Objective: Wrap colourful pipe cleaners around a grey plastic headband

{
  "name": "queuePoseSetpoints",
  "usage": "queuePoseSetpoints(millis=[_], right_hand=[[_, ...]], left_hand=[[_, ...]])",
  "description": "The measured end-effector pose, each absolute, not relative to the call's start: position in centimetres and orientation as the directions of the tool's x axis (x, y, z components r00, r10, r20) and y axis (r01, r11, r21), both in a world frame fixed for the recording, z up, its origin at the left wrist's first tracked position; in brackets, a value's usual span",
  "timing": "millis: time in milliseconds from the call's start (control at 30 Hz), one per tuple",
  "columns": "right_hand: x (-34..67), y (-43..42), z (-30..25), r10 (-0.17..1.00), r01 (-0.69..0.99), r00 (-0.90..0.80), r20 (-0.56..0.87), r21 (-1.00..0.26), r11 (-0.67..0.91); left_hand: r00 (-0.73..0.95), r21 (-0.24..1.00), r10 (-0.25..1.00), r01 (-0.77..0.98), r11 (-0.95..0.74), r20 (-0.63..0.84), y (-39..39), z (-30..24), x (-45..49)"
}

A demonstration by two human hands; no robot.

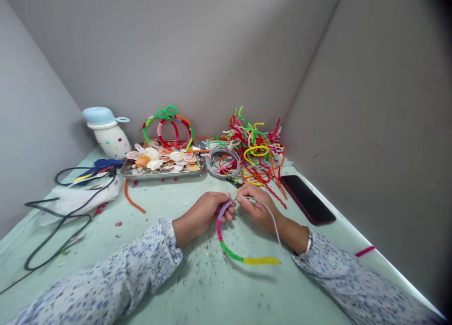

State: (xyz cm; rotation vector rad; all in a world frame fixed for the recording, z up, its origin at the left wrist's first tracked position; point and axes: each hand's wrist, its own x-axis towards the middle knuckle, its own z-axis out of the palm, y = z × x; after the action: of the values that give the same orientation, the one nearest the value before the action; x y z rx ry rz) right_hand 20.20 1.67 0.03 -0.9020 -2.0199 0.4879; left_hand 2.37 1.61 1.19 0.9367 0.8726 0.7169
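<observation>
My left hand (206, 212) is closed around the purple end of a curved band wrapped in pipe cleaners (231, 252), which runs purple, pink, green and yellow toward me. My right hand (257, 203) pinches the same end together with a bare grey wire (271, 217) that arcs back over my wrist. Both hands rest low over the pale green table (197, 287), fingertips almost touching.
A metal tray of shells (162, 165) stands behind, with two wrapped hoops (169, 125) upright at its back. A tangle of coloured pipe cleaners (256, 148) and a wire coil (222, 162) lie right of it. A dark phone (307, 199), black cable (60, 217), and spotted jar (108, 132) flank them.
</observation>
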Motion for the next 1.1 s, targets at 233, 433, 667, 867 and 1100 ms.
queuePoseSetpoints(millis=[233,433,667,867,1100], right_hand=[[20.18,1.74,-0.1,0.74,0.423,-0.383,0.553,-0.607,0.673],[20.14,1.66,-0.05,0.762,0.449,-0.368,0.533,-0.615,0.648],[20.07,1.78,-0.23,0.787,0.457,-0.339,0.516,-0.64,0.617],[20.01,1.85,-0.34,0.798,0.46,-0.338,0.499,-0.652,0.603],[20.21,1.92,-0.2,0.801,0.446,-0.337,0.494,-0.666,0.598]], left_hand=[[0.516,0.855,0.779,-0.154,0.494,-0.357,1.7,1.42,2.07],[0.519,0.88,0.797,-0.162,0.447,-0.309,1.81,0.97,1.97],[0.454,0.957,0.86,-0.047,0.286,-0.235,1.6,1.08,2.24],[0.328,0.985,0.941,0.171,0.03,-0.085,1.43,0.98,2.56],[0.344,0.986,0.932,0.154,0.063,-0.114,1.5,1.25,2.52]])
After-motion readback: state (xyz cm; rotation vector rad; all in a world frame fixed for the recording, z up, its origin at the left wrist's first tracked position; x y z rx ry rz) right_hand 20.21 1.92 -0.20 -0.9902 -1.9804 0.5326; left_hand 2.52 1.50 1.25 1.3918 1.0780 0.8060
